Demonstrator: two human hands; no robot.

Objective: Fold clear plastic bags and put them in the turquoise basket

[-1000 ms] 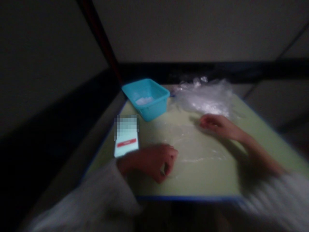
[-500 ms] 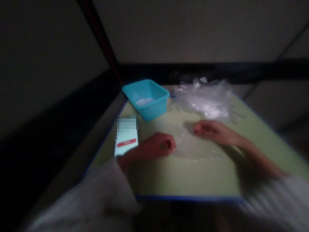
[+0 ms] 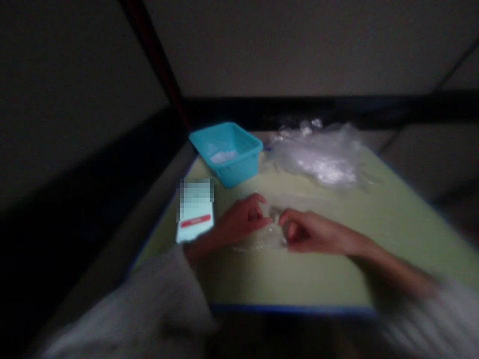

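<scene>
A thin clear plastic bag [image 3: 258,243] lies on the pale yellow-green table [image 3: 292,284], its outline faint in the dim light. My left hand [image 3: 245,218] is above its left part, with thumb and index finger apart and nothing visible between them. Facing it, my right hand [image 3: 312,232] has its fingers curled in a pinch at the crumpled middle of the bag. Only a small gap separates the fingertips of both hands. Blur hides the exact grip.
A turquoise plastic basket [image 3: 241,169] with something white inside stands at the back left. Behind my right hand is a heap of clear plastic bags [image 3: 318,154]. A lit phone [image 3: 196,207] lies by the left edge, close to my left wrist.
My right hand has moved left and nearer to me, towards my left hand. My left hand's fingers have spread apart. The bag has shifted and crumpled between the hands.
</scene>
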